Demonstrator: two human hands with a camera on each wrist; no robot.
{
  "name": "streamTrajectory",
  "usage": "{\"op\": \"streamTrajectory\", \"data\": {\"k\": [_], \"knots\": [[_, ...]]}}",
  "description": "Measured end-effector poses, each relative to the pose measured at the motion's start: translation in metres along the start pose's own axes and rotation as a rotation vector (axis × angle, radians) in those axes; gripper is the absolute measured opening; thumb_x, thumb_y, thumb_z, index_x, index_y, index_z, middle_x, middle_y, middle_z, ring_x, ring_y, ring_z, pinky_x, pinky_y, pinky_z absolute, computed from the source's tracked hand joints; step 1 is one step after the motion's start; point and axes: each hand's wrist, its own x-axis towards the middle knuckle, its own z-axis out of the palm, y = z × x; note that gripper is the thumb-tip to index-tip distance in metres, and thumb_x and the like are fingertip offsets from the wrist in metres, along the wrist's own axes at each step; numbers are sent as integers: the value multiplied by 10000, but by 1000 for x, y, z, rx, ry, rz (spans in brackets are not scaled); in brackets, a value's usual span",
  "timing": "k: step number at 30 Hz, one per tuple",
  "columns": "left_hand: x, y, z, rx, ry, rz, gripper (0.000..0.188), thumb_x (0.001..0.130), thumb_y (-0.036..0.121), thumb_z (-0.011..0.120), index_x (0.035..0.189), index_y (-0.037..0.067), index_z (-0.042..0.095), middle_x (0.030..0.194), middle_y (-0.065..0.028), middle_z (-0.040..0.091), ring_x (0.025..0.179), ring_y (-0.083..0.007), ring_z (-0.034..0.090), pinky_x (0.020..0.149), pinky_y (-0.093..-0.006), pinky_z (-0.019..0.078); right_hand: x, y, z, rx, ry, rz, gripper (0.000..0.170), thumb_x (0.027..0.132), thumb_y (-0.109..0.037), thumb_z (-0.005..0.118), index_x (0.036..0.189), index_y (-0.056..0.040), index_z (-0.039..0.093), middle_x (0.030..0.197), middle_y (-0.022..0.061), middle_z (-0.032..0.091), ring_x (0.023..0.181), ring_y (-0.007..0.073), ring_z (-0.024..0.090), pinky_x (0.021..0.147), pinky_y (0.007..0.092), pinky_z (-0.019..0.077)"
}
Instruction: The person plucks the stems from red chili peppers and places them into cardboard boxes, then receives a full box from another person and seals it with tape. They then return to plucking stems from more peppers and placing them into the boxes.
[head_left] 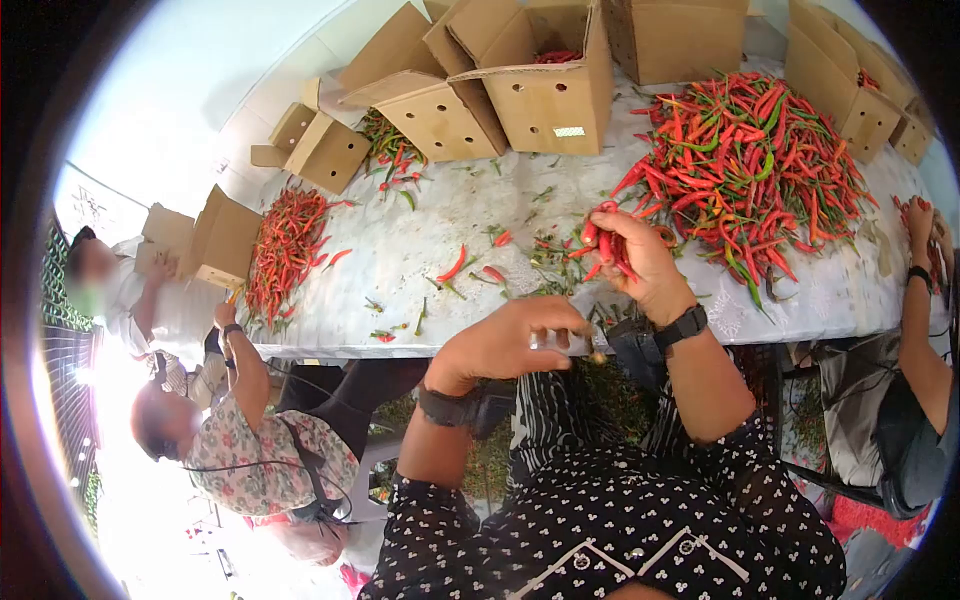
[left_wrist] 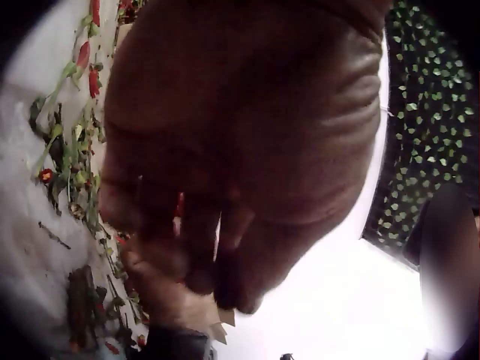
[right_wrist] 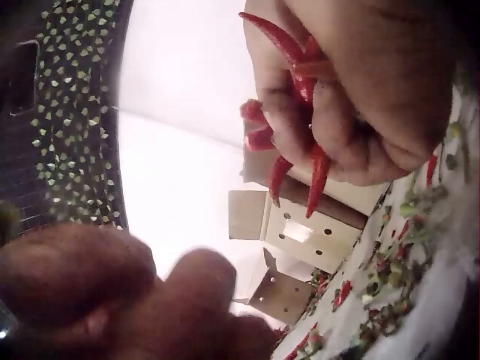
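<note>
Several red chili peppers point(head_left: 606, 248) stick out of my right hand point(head_left: 645, 262), which grips them in curled fingers above the table. In the right wrist view, red chili tips point(right_wrist: 318, 184) poke out between the fingers on both sides. My left hand point(head_left: 508, 338) hovers at the table's near edge, left of the right hand. Its fingers curve loosely with a gap to the thumb, and no chili shows in it. Dark and close, the left palm point(left_wrist: 240, 127) fills much of the left wrist view. Loose stems and a red chili point(head_left: 453, 264) lie on the table beyond it.
A big heap of red and green chilies point(head_left: 750, 170) lies at the right, a smaller red heap point(head_left: 285, 250) at the left. Cardboard boxes point(head_left: 548, 100) line the back. People sit at the left point(head_left: 270, 450) and right point(head_left: 930, 380) along the white-covered table point(head_left: 350, 300).
</note>
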Motion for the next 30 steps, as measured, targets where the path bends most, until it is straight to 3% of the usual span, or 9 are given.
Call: {"op": "streamTrajectory", "data": {"k": [3, 6, 9, 17, 20, 22, 25, 29, 30], "knots": [[-12, -31, -22, 308, 385, -220, 182, 740, 41, 618, 921, 42, 624, 858, -71, 592, 734, -146, 585, 631, -264, 452, 1, 0, -6, 44, -61, 9, 205, 843, -198, 547, 713, -41, 564, 620, 34, 561, 430, 59, 452, 316, 183, 271], [-28, -57, -50, 976, 669, -326, 158, 736, 74, 564, 882, 37, 613, 889, -152, 571, 764, -343, 579, 662, -413, 470, 3, 7, 6, 59, -4, -38, 221, 846, -203, 553, 702, -35, 560, 608, 45, 555, 439, 84, 467, 318, 187, 269], [-36, -78, -64, 1069, 652, -598, 115, 735, 95, 567, 830, 42, 602, 864, -151, 570, 760, -353, 577, 661, -435, 463, 1, 10, 11, 3, -22, -27, 229, 845, -206, 561, 697, -31, 558, 596, 49, 551, 445, 103, 479, 326, 188, 277], [-8, -50, -36, 551, 786, -334, 108, 765, 99, 586, 818, 5, 588, 789, -156, 608, 706, -307, 607, 620, -347, 474, 5, 15, 5, -108, -64, 34, 146, 833, -156, 564, 740, -44, 578, 623, 45, 574, 432, 74, 469, 343, 187, 286], [11, -29, -11, 327, 710, -272, 137, 754, 57, 612, 874, -6, 592, 792, -152, 612, 660, -240, 615, 595, -291, 471, 3, 15, 13, -150, -37, 21, 111, 822, -141, 581, 761, -48, 588, 641, 38, 584, 431, 62, 463, 347, 188, 291], [18, -26, -4, 400, 661, -53, 122, 769, 32, 613, 877, -19, 585, 700, -61, 599, 651, -81, 572, 560, -238, 448, -2, 12, 20, -194, 53, 38, 95, 808, -135, 604, 774, -48, 592, 655, 36, 589, 426, 60, 458, 347, 190, 294], [23, -30, -1, 303, 690, 70, 130, 766, 12, 608, 890, -19, 588, 693, -54, 596, 642, -79, 567, 558, -237, 442, -2, 13, 21, -186, 52, -15, 101, 797, -142, 623, 779, -46, 598, 645, 30, 587, 410, 57, 452, 340, 188, 299], [8, -32, -21, 252, 817, -178, 91, 759, 50, 622, 835, 1, 607, 690, -76, 598, 637, -128, 586, 561, -261, 446, 2, 11, 13, -160, 113, -26, 116, 801, -150, 616, 779, -38, 600, 621, 31, 582, 400, 56, 451, 334, 184, 307], [2, -39, -26, 513, 787, -261, 119, 737, 100, 646, 800, 7, 604, 713, -104, 596, 636, -207, 590, 574, -305, 461, 2, 10, 10, -131, 79, -19, 123, 803, -154, 611, 777, -34, 601, 612, 32, 579, 399, 56, 455, 331, 185, 308]]}}
